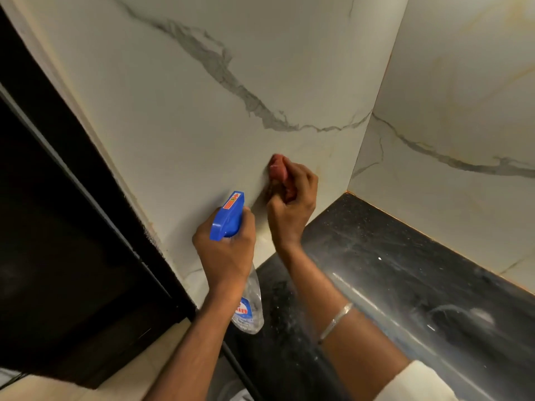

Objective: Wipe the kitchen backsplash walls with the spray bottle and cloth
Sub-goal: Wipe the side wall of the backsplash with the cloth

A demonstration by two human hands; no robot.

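While the right hand [291, 204] presses a bunched red cloth [279, 172] against the backsplash [173, 111] (low, just above the counter [405, 256]), the left hand [224, 250] grips the spray bottle [230, 218] just left of it

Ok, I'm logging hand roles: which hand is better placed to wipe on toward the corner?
Right. The right hand presses the red cloth on the backsplash, nearer the corner; the left hand grips the spray bottle.

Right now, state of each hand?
Left hand: fingers curled round the spray bottle neck.
Right hand: fingers gripping the red cloth, pressed against the backsplash wall.
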